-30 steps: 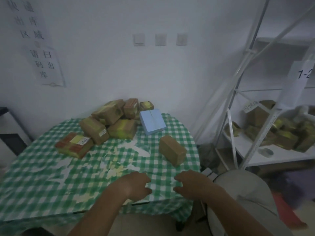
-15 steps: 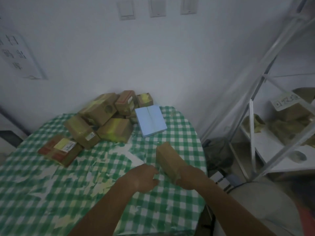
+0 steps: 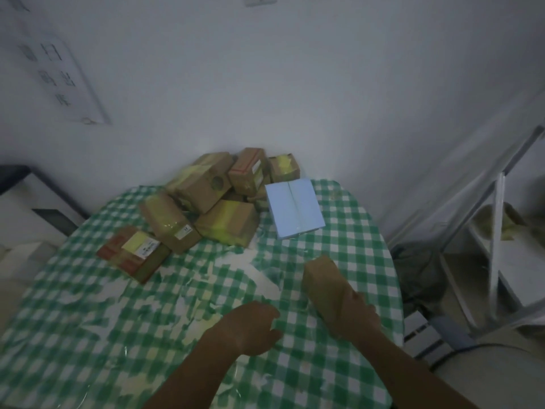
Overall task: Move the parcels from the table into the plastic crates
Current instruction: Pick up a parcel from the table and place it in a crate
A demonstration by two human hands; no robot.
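Head view, dim light. I take the light-blue box (image 3: 294,211) as my landmark; it lies flat on the green-checked tablecloth (image 3: 348,240), toward the far end of the table.

Right hand (image 3: 355,315): nearer me than the blue box, and it sits on the near end of a plain brown parcel (image 3: 320,274). The fingers wrap that parcel, so the grip is closed around it. I cannot tell whether the parcel is lifted or resting on the cloth.

Left hand (image 3: 253,327): nearer me than the blue box and to its left, beside the right hand. Fingers curled under, knuckles up, nothing visible in it. Whether it touches the cloth, I cannot tell.

Remaining parcels: a heap of taped brown boxes (image 3: 212,187) just left of and behind the blue box, against the wall. One box with yellow tape (image 3: 228,222) touches the heap at the front. A long one with a white label (image 3: 171,222) leans further left. A flat parcel with red tape and a yellow label (image 3: 134,253) lies leftmost, apart from the blue box.

Right of the blue box, off the table: a white metal rack (image 3: 497,231). No crate in this view.
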